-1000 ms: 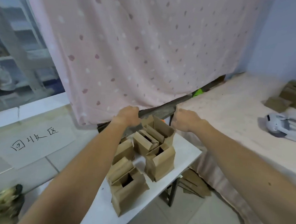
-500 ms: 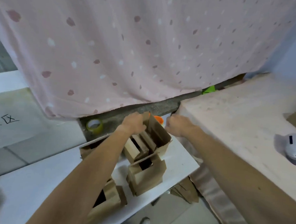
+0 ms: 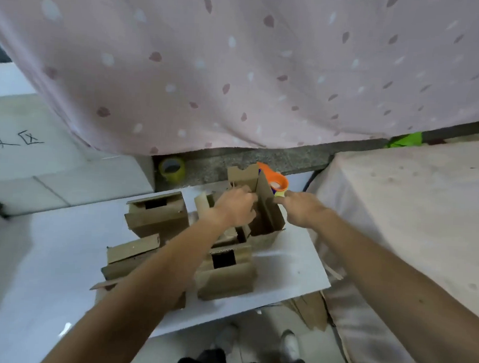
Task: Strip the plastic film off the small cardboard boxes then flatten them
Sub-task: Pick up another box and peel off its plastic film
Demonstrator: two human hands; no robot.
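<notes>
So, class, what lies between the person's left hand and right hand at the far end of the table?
An open cardboard box with upright flaps stands between the left hand and right hand, touching both; the head view shows it.

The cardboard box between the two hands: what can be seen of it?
The cardboard box is plain brown, with its top flaps standing open. It stands upright at the far edge of the white table. The left hand grips its left side, the right hand pinches its right flap. No film can be made out.
</notes>
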